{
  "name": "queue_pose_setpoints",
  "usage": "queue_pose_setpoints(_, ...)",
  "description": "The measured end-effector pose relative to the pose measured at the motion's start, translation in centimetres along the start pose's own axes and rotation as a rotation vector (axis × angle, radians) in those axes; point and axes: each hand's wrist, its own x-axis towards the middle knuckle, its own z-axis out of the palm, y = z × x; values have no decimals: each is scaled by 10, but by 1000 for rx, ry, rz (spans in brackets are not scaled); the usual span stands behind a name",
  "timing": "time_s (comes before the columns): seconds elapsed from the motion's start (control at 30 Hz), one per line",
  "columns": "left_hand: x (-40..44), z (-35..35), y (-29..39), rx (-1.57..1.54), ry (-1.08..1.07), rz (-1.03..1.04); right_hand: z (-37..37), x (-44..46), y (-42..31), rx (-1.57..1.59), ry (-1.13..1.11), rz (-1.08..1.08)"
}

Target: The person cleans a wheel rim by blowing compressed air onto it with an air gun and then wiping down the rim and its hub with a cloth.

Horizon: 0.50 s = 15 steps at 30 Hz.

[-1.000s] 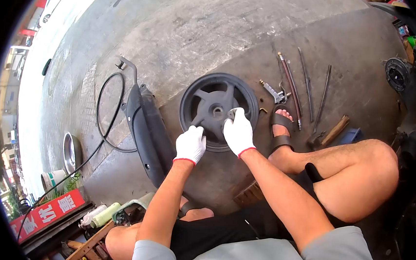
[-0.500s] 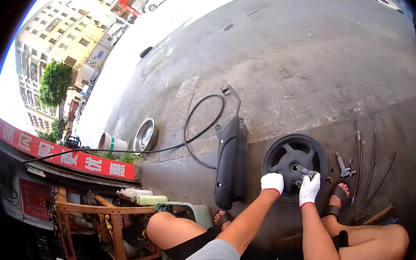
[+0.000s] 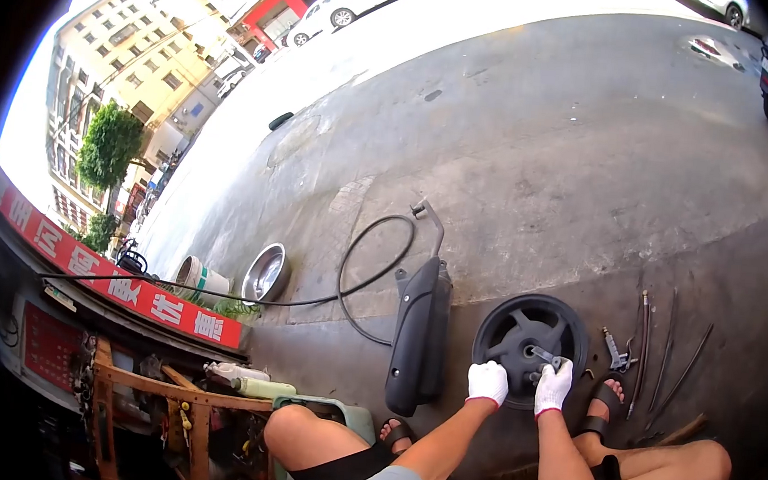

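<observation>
One wheel [image 3: 516,350] lies on the floor [image 3: 577,192]; I have my left hand [image 3: 487,383] curled at its rim, its grip unclear, my right hand [image 3: 554,385] pinching a grey piece [image 3: 544,355] over it. Beyond the muffler [image 3: 419,337] sit a basin [image 3: 266,273] and bucket [image 3: 212,284], contents too small to tell.

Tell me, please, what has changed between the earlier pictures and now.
The view has swung up and left, so the wheel sits lower and further right in the picture. A grey bar now runs from the right hand to the wheel's hub, where none showed a second ago. The left hand stays at the lower-left rim; the air gun and black muffler stay put.
</observation>
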Motion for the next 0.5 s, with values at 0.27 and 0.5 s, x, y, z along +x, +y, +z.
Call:
queue_pose_setpoints(0.27, -10, -18, -8, -63, -48, 102, 1, 5, 12, 27, 3, -50)
queue_pose_setpoints(0.5, -5, -49, -30, -384, -368, 28, 0, 10, 17, 46, -11, -12)
